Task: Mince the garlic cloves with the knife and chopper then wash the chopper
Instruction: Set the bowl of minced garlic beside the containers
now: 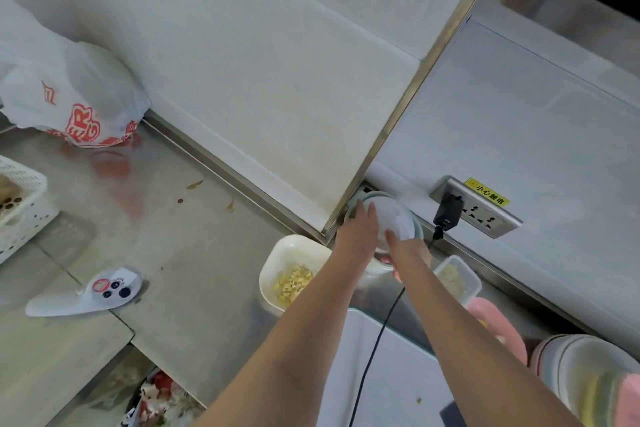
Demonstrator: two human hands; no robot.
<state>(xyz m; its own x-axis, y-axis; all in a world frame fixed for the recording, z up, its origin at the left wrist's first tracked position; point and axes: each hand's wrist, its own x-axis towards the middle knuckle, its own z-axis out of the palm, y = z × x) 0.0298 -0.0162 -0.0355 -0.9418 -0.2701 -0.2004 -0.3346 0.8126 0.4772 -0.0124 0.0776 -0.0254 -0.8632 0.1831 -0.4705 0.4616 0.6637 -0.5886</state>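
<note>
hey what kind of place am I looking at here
Most likely a commercial or shared kitchen prep area. A stainless steel counter runs along the wall, a white bowl holds chopped garlic, and a metal socket panel carries a yellow warning label.

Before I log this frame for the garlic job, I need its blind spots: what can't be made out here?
- Chopper, head view: both hands cover it; its contents and lid seating are unreadable.
- Right hand: motion blur hides its grip.
- Left hand: its palm side is hidden.
- Knife: not seen anywhere.
- Stacked plates: cut off by the right edge and blurred.
- Clear box: the right forearm covers part of it.
</note>
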